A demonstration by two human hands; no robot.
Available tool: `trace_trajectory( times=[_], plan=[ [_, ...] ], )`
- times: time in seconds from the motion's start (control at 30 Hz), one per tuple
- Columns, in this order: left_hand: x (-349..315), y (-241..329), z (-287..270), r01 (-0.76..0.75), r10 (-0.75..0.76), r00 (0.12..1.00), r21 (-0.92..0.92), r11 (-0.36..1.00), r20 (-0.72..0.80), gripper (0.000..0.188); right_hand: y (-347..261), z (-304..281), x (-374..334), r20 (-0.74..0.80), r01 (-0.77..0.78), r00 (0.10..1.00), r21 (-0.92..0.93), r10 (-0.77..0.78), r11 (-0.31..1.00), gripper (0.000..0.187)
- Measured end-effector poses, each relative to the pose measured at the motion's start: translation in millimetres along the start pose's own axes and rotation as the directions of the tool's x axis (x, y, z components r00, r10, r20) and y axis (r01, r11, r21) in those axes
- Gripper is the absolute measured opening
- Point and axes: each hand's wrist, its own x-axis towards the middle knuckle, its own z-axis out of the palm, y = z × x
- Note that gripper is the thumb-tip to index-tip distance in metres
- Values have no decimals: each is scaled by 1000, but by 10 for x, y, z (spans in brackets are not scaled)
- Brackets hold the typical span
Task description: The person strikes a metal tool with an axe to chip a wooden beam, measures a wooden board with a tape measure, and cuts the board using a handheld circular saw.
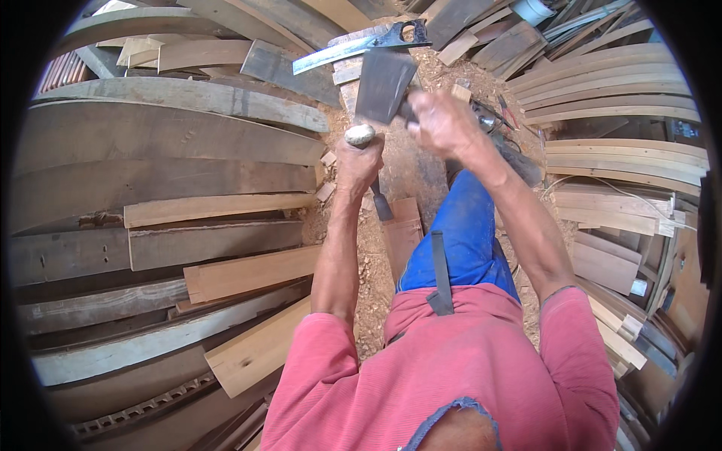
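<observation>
My left hand (356,167) is closed round the handle of a chisel (360,136), whose pale, worn butt sticks out above the fist. Below the fist its dark blade (383,206) slants down toward a reddish board (404,237). My right hand (445,124), smeared by motion, grips the short handle of a dark mallet (385,86) with a broad, tapered head. The mallet head is just beyond the chisel butt, apart from it in this view. Past it lies a handsaw (361,49) with a black handle, resting across wood pieces.
Stacked planks (165,143) crowd the left side, and curved boards (609,83) are piled on the right. Wood shavings (370,301) cover the floor. A power tool (489,118) lies beyond my right forearm. A light-coloured bucket (532,10) stands at the far right.
</observation>
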Motion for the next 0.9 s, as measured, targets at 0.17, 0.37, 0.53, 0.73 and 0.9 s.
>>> trace_trajectory(
  times=[0.17,0.37,0.53,0.73,0.9],
  plan=[
    [-14,-17,30,-73,73,997,68,995,-6,12,37,-18,-57,-78,106,991,-26,-108,994,27],
    [-20,7,86,14,-13,1000,62,998,-15,11,215,192,-55,-164,244,957,-2,-241,970,31],
    [-33,163,-259,286,-240,934,-155,945,264,21,505,271,-364,-2,75,997,140,-75,987,34],
    [-644,142,-469,-66,-325,721,528,847,612,44,937,320,-1339,179,-286,957,701,227,653,46],
    [-1154,-587,-697,-243,-391,676,690,682,624,55,1524,614,-2042,188,-393,836,860,515,324,32]
  ],
)
